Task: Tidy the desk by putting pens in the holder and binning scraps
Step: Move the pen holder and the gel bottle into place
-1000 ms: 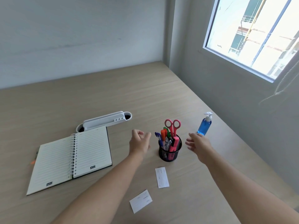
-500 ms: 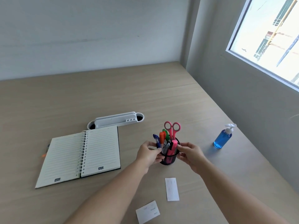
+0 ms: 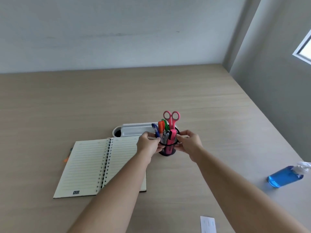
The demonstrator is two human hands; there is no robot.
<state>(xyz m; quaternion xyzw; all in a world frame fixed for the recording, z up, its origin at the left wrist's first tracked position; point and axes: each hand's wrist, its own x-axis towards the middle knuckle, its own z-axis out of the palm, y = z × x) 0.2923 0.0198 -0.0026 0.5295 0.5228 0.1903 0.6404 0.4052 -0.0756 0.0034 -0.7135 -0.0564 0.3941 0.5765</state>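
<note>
A black mesh pen holder (image 3: 168,149) stands near the middle of the desk, filled with several pens, highlighters and pink-handled scissors (image 3: 172,118). My left hand (image 3: 148,146) grips the holder's left side and my right hand (image 3: 189,145) grips its right side. One white paper scrap (image 3: 208,224) lies on the desk at the bottom edge of the view. An orange pen (image 3: 66,159) peeks out from under the left edge of the notebook.
An open spiral notebook (image 3: 94,167) lies left of the holder, partly under my left forearm. A white desk organiser (image 3: 134,130) sits just behind it. A blue pump bottle (image 3: 286,176) stands at the right. Walls close off the desk's back and right sides.
Both hands closed around the pen holder and moved it left and farther back, next to the white organiser. The view swung left, so the bottle and scrap shifted toward the right and bottom.
</note>
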